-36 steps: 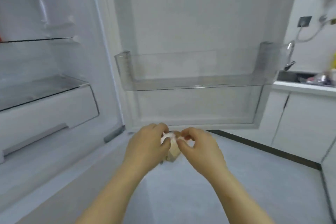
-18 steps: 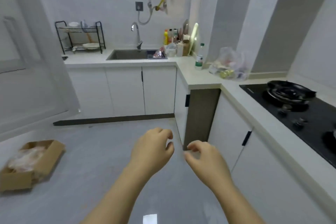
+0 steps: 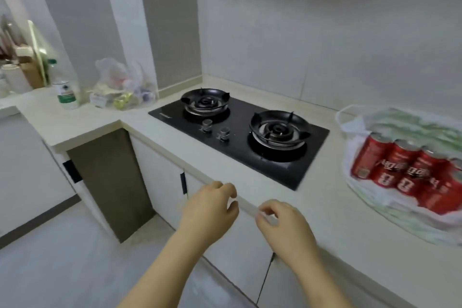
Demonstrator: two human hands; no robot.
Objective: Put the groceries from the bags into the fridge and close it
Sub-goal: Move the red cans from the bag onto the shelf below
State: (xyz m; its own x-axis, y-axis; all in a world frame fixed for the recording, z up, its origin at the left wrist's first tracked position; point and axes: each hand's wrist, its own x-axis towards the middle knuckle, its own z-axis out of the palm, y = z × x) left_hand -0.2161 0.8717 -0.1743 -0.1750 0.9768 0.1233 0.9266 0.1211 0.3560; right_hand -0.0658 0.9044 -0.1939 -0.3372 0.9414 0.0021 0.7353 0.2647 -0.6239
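The left hand [image 3: 208, 207] and right hand [image 3: 283, 229] were held loosely curled, nothing gripped, left of the bag [image 3: 351, 121] of cans [image 3: 400, 170].

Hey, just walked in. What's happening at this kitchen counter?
A person is putting bagged groceries away in a fridge. The left hand and right hand hover at the counter edge, fingers loosely curled, holding nothing. Right of the gas hob lies a plastic bag holding red cans; a clear bag of groceries sits in the far corner. Neither bag is touched, and the fridge is out of view.
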